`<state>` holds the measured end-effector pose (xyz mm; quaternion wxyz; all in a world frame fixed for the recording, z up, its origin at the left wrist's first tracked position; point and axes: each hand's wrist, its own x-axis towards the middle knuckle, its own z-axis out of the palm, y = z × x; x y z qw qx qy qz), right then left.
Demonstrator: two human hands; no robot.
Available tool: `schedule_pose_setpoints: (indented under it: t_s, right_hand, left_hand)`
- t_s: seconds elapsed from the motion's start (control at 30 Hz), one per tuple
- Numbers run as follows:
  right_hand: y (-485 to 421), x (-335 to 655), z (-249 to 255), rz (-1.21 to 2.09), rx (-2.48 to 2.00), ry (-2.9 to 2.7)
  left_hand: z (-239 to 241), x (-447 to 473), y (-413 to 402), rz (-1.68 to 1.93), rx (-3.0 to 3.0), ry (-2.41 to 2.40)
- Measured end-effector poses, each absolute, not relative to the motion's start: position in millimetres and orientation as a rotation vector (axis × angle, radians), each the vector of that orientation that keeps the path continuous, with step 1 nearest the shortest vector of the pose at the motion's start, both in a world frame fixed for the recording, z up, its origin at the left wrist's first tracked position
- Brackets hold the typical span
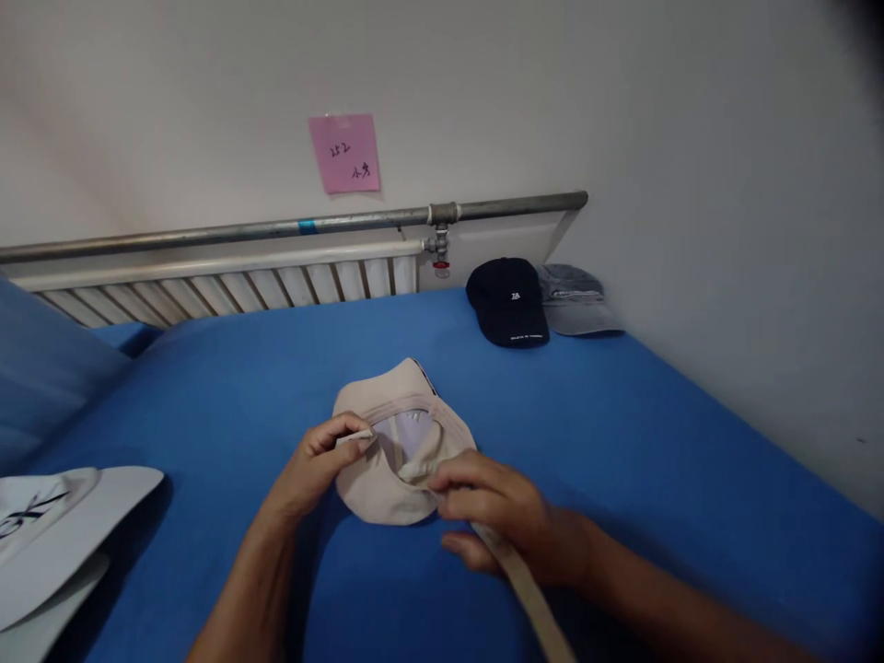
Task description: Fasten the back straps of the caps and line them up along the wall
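Note:
A beige cap lies on the blue bed sheet in front of me, its back opening facing me. My left hand pinches the cap's left rear edge beside the opening. My right hand is closed on the cap's long beige adjustment strap, which runs from the cap's back toward the bottom of the view.
A black cap and a grey cap lie at the far right by the wall. A white cap sits at the left edge. A radiator, a metal pipe and a pink note are on the back wall.

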<state>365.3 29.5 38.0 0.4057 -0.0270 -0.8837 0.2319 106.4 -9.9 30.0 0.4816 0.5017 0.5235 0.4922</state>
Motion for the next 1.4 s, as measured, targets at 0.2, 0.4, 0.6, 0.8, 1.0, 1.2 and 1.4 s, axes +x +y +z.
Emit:
schedule_pose_setpoints:
  t_s: [0.2, 0.4, 0.6, 0.8, 1.0, 1.2, 1.4]
  right_hand:
    - [33, 357, 32, 1.502, -0.799, -2.091]
    - [32, 355, 40, 1.948, -0.702, -1.738]
    - [23, 360, 59, 2.101, -0.640, -1.585]
    - [23, 354, 54, 2.108, -0.766, -1.652]
    - [25, 350, 49, 2.166, -0.782, -1.553]
    - [22, 345, 45, 2.184, -0.756, -1.465]
    - [27, 347, 41, 2.114, -0.779, -1.360]
  left_hand:
    - [40, 114, -13, 0.990, 1.462, 1.150]
    - [38, 109, -18, 1.076, 1.357, 1.070]
    - [40, 119, -22, 1.115, 1.233, 0.869]
    - [40, 128, -22, 1.086, 1.104, 0.918]
    - [37, 128, -21, 1.049, 1.024, 0.940]
    - [37, 129, -21, 0.981, 1.075, 0.990]
    - [37, 131, -20, 0.958, 1.021, 1.028]
